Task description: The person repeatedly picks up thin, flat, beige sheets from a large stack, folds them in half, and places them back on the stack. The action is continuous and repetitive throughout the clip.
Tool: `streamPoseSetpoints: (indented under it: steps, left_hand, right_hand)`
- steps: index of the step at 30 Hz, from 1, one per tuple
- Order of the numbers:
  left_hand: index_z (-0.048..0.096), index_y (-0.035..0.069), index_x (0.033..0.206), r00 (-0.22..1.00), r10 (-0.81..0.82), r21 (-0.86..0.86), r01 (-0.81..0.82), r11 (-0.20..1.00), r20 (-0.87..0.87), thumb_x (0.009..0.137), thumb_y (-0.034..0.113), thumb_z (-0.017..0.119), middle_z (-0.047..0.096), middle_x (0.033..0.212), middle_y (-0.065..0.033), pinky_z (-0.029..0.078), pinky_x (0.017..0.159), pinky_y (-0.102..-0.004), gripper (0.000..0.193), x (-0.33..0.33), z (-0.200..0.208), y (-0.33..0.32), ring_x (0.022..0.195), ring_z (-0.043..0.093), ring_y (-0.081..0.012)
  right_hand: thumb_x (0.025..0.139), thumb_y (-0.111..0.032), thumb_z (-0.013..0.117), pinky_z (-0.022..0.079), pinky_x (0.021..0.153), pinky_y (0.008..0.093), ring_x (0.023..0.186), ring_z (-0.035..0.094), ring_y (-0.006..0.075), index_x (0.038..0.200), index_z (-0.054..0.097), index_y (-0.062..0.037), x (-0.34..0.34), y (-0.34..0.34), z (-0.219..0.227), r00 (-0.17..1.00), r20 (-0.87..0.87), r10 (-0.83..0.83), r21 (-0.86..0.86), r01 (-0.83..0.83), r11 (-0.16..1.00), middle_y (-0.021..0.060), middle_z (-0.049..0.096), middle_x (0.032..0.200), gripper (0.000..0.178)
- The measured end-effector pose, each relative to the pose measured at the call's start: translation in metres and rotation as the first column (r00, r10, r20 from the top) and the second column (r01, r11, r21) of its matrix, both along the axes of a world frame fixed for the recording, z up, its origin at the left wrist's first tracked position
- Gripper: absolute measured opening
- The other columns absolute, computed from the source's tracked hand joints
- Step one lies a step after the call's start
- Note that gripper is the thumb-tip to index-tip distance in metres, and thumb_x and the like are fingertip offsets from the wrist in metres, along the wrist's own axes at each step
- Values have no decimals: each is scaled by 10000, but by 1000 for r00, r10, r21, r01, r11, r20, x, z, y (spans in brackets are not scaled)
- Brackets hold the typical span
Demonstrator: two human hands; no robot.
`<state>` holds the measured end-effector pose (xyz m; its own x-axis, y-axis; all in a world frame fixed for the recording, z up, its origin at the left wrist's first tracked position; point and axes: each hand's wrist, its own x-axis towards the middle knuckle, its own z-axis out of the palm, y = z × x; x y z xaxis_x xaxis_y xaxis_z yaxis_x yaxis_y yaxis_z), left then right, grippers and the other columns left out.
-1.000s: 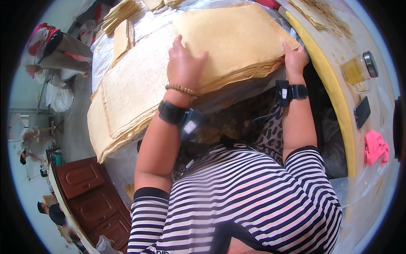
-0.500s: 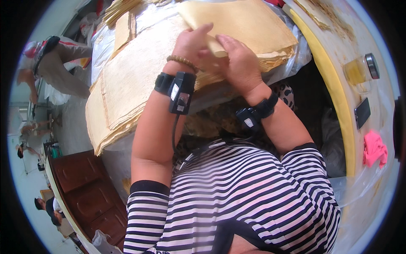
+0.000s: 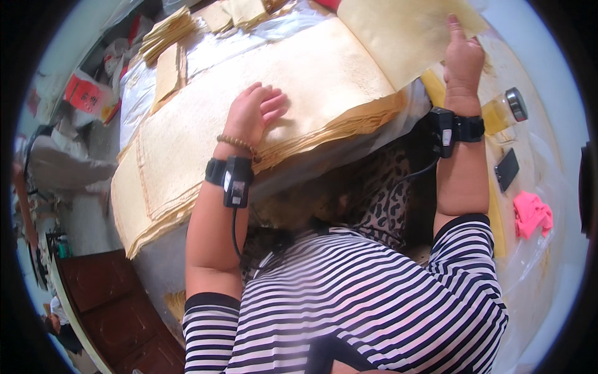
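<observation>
Large, thin, tan sheets (image 3: 293, 78) with rough edges lie in a thick pile in front of me. My left hand (image 3: 254, 115) is on or just over the near part of the pile, palm turned inward, its fingers loosely apart and holding nothing. At the far right my right hand (image 3: 464, 62) pinches the edge of one smooth tan sheet (image 3: 405, 40), thumb on top, fingers mostly hidden. That sheet is raised at the right and spreads over the pile's right end.
Folded tan pieces (image 3: 165, 34) and a narrow strip stack (image 3: 169, 71) lie at the far left. On the right-hand table are a lidded glass jar (image 3: 498, 115) with yellow content, a dark phone (image 3: 507, 169) and a pink cloth (image 3: 531, 214). Brown cabinet doors (image 3: 115, 305) stand lower left.
My hands, together before around a rolled or folded sheet, have parted. The right has swung far right with the sheet's edge, opening it out; the left has let go and come back nearer.
</observation>
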<state>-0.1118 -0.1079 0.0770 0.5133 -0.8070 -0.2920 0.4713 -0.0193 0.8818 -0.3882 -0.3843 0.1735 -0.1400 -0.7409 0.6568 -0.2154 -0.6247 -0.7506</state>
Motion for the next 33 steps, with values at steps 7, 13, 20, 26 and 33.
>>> streamPoseSetpoints:
  steps: [7,13,20,26,33]
  left_hand:
    - [188,-42,1634,1000,2,-19,-2,1000,-5,1041,66,585,667,1225,-210,661,838,-345,722,-2,1,1,1072,738,-279]
    - [176,-40,1642,1000,16,-36,-17,999,-21,1037,73,604,659,1218,-200,663,829,-338,750,-2,0,2,1086,732,-269]
    - [296,-79,1602,996,-69,-92,73,993,51,1067,120,579,643,1314,-232,639,915,-360,637,-5,0,10,1128,716,-285]
    - [331,-26,1604,989,-90,-241,117,963,118,1086,512,543,612,1438,-263,575,1018,-441,776,-12,10,83,1296,647,-336]
    - [246,-24,1658,946,76,123,-121,985,316,988,299,737,639,1340,-194,609,828,-300,891,13,15,143,1100,685,-192]
  right_hand:
    - [970,-198,804,593,970,415,1100,727,265,1271,660,36,-64,-32,117,840,430,330,31,-380,925,126,734,1234,408]
    - [981,-213,792,615,944,421,1081,740,283,1297,654,-5,-115,-66,186,857,458,234,92,-307,947,117,743,1231,403]
    - [1037,-387,694,538,669,292,707,663,165,1052,752,58,-65,28,180,951,-213,-225,-283,161,946,91,731,781,449]
    - [1005,-129,589,602,720,428,830,738,333,1198,775,-111,78,167,-5,527,-829,-188,-414,-351,840,163,767,976,269]
    - [920,-152,686,590,773,440,917,729,367,1218,724,-62,157,294,-99,428,-798,424,43,-662,748,182,758,1022,313]
